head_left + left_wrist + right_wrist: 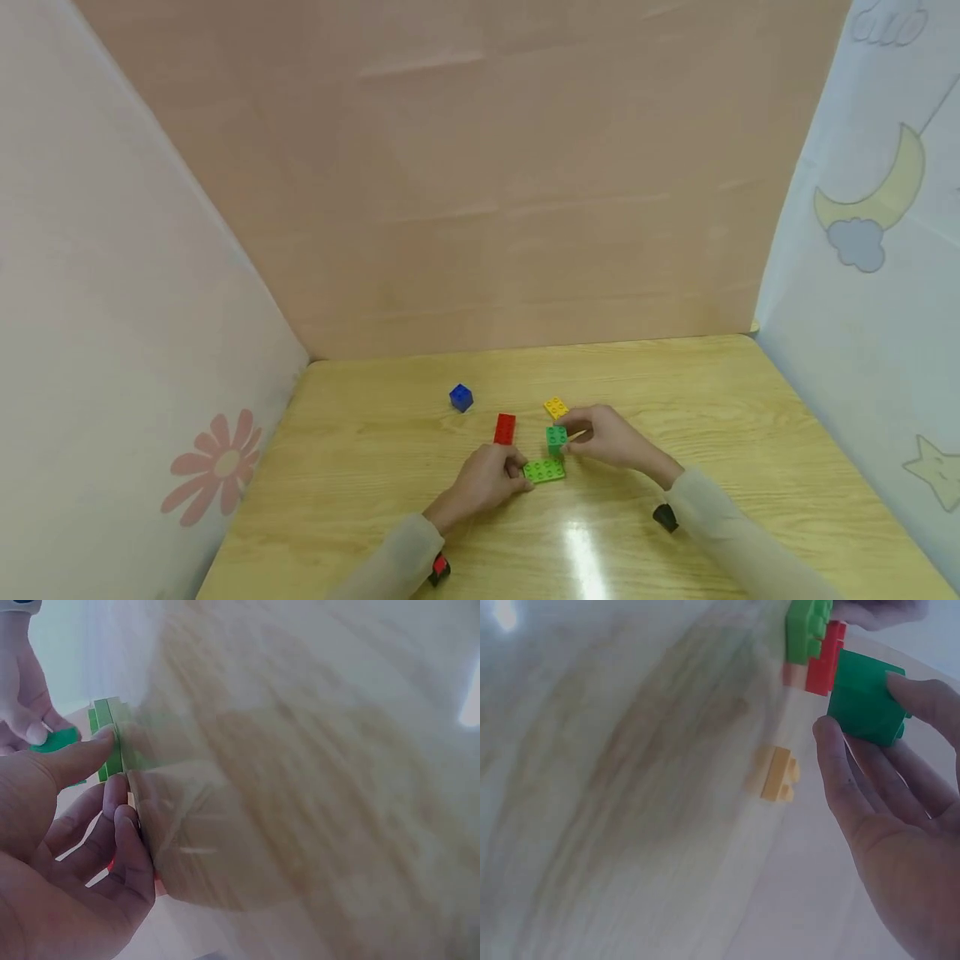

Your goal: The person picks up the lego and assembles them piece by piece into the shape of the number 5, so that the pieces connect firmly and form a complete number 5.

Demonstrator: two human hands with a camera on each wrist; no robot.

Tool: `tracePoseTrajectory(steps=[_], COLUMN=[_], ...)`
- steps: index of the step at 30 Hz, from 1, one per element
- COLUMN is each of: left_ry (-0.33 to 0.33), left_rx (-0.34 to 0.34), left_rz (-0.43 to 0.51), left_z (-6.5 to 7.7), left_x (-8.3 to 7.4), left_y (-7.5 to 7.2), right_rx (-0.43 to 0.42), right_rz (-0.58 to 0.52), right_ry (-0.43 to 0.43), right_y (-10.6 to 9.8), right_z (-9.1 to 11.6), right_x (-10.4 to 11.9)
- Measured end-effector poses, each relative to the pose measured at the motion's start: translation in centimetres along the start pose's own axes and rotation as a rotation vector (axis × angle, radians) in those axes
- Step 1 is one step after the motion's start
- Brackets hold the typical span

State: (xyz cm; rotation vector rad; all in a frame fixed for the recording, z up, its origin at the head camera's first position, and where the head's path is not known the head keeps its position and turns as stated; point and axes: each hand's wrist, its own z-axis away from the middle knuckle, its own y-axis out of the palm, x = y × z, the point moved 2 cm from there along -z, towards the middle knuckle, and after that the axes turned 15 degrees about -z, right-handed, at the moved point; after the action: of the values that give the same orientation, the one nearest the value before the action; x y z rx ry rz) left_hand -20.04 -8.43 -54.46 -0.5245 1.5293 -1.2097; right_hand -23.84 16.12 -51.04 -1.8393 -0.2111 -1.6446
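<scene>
My left hand [483, 482] pinches the left end of a flat lime-green building brick [544, 471] lying on the table. In the left wrist view its thumb lies along one side of the lime brick [109, 742], with fingertips at the lower end. Thumb and fingers of my right hand [609, 437] hold a darker green square brick [556, 438], studs up, close behind the lime one. The right wrist view shows the green brick's [862, 697] smooth sides between thumb and fingertips. Just beyond my left fingers lies a red brick [505, 428], partly covered by them.
A small flat yellow brick [556, 407] lies behind the right hand. Farther back to the left stands a blue brick [461, 397]. The wooden table [375, 433] meets a tan back panel [525, 208] and pale side walls. Small dark pieces [665, 517] show beside the sleeves.
</scene>
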Motion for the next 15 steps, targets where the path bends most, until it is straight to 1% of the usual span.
tracePoseTrajectory(steps=[7, 15], left_ry=[-0.008, -0.01], left_rx=[0.009, 0.01], left_rz=[-0.01, -0.007], left_z=[0.0, 0.0], left_x=[0.0, -0.1], left_y=[0.0, 0.0], right_rx=[0.024, 0.039], right_rz=[-0.019, -0.027], right_ry=[-0.006, -0.006], right_y=[0.8, 1.1], right_z=[0.6, 0.5], right_x=[-0.4, -0.5])
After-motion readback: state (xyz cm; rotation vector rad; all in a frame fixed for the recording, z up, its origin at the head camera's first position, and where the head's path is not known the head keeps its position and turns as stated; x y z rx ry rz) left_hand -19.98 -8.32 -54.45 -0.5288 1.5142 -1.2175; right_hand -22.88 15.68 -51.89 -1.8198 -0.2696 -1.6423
